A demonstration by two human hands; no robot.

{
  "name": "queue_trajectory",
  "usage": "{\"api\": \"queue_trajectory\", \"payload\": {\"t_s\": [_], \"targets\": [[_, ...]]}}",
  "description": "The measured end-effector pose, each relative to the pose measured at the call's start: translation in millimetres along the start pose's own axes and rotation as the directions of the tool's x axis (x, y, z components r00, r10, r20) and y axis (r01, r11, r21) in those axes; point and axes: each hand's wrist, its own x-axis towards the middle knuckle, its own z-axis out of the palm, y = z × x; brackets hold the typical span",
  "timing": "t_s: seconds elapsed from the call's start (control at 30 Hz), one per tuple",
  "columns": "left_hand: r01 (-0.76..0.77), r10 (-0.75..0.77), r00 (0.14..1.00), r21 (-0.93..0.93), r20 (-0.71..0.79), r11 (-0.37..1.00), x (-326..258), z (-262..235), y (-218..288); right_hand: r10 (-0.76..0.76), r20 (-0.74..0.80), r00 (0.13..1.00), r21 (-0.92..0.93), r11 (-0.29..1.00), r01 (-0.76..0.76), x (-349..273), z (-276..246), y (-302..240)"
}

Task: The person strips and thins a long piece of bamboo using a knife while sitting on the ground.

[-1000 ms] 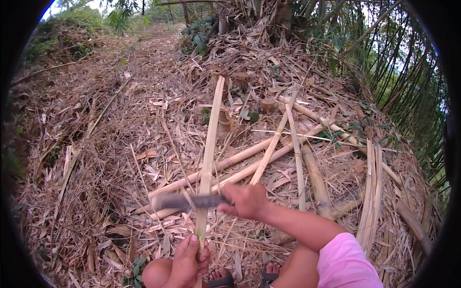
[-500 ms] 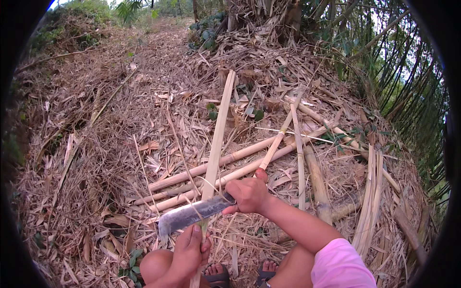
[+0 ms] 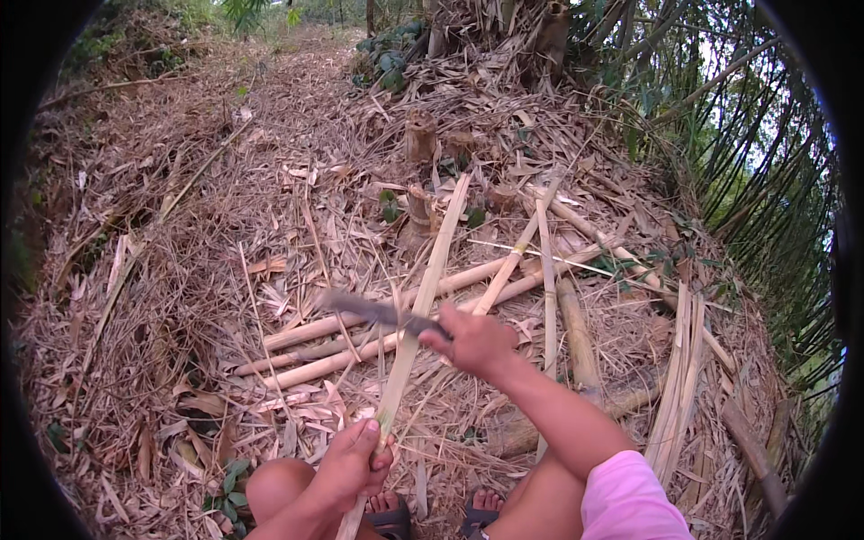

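Observation:
My left hand (image 3: 353,459) is closed round the lower part of a long pale bamboo strip (image 3: 421,310), which slants up and away from me. My right hand (image 3: 477,340) grips the handle of a machete (image 3: 373,310). Its dark blade, blurred by motion, points left and crosses the strip well above my left hand. Whether the edge touches the strip I cannot tell. Thin curled slivers hang near the blade. Beneath the strip, several peeled bamboo poles (image 3: 346,364) lie on the ground.
Split bamboo strips (image 3: 679,378) lie to the right, near a thicker bamboo piece (image 3: 576,333). Cut stumps (image 3: 419,135) stand ahead, below a bamboo clump. Dry leaves cover the sloping ground. My sandalled feet (image 3: 387,517) and bent knees are close below my hands.
The machete has moved up the strip, away from my left hand, and its blade has tilted. The strip's far end has swung right and sits lower in view.

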Motion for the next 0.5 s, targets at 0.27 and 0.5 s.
{"api": "queue_trajectory", "payload": {"t_s": [0.27, 0.5], "targets": [[0.034, 0.003, 0.992, 0.284, -0.128, 0.958, -39.8, -4.9, -13.2, 0.428, -0.386, 0.817, 0.28, 0.898, -0.338, 15.7, 32.2, 143.1], [0.12, -0.067, 0.972, 0.233, -0.223, 0.965, -44.7, -16.4, -28.1, 0.256, -0.114, 0.96, 0.154, 0.959, -0.237, 6.6, 19.3, 104.2]]}}
